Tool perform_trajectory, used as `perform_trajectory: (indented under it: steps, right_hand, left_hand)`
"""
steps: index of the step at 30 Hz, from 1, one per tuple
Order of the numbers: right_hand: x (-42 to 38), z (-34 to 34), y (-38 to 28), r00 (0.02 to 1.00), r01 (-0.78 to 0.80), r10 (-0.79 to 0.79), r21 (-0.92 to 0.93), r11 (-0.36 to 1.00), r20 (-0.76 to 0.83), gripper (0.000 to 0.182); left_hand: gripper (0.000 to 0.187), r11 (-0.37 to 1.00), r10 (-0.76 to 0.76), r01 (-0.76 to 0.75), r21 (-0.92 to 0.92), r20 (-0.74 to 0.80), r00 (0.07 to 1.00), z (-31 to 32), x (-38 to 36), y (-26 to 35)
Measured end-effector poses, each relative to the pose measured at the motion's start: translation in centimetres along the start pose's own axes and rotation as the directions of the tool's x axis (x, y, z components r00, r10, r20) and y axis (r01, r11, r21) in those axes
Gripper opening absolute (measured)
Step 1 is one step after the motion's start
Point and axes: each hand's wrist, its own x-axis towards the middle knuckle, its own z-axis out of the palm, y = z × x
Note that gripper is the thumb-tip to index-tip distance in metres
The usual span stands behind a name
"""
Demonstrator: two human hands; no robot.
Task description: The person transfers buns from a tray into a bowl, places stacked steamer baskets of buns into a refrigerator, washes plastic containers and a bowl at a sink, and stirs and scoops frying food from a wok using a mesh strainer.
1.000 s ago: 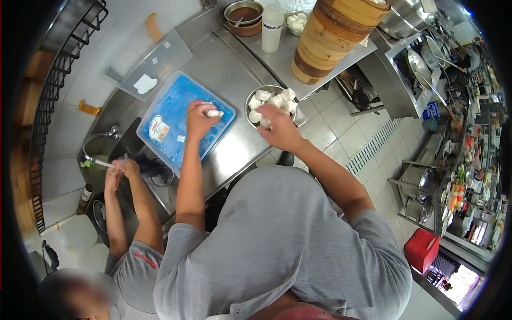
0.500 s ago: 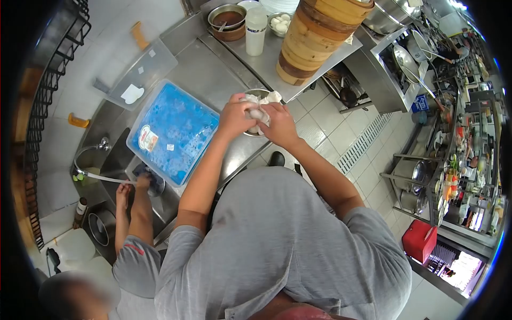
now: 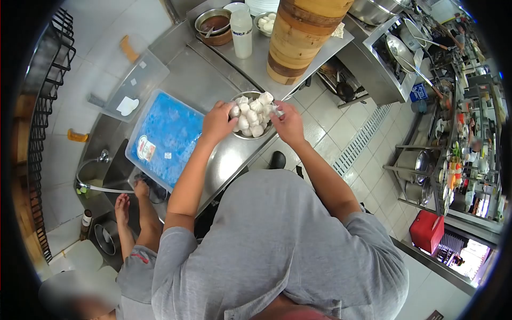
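Left hand (image 3: 218,121) and right hand (image 3: 288,122) have parted around one bowl (image 3: 248,138).

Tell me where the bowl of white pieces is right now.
In the head view, the bowl sits above centre, at the edge of the counter, between the left hand and the right hand, right of the blue container.

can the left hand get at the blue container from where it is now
Probably yes. The left hand is at the rim of the metal bowl, close beside the blue container, and nothing visible stands between them. The co-worker's hands are past its other side.
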Motion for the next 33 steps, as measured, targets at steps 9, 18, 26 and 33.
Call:
perform_trajectory:
  steps: [9,18,26,33]
  right_hand:
    - [0.2,0.1,-1.2,0.981,0.189,-0.19,0.026,0.982,0.047,0.026]
    - [0.7,-0.4,-0.8,0.978,0.116,-0.093,-0.118,0.986,0.189,0.036]
    - [-0.3,-1.9,-1.2,0.903,0.369,-0.331,-0.102,0.924,0.275,0.047]
    - [-1.7,-2.1,0.7,0.976,-0.076,0.053,0.102,0.992,0.21,0.029]
  left_hand:
    - [0.04,0.99,0.125,-0.12,-0.07,0.071,0.99,1.5,0.4,3.3]
    - [0.04,0.984,0.159,-0.169,0.063,0.135,0.978,4.0,3.7,3.3]
    - [0.032,0.993,0.089,-0.095,0.075,0.079,0.993,4.9,9.0,1.7]
    - [0.032,0.988,-0.045,0.058,-0.145,0.091,0.995,0.4,7.2,0.5]
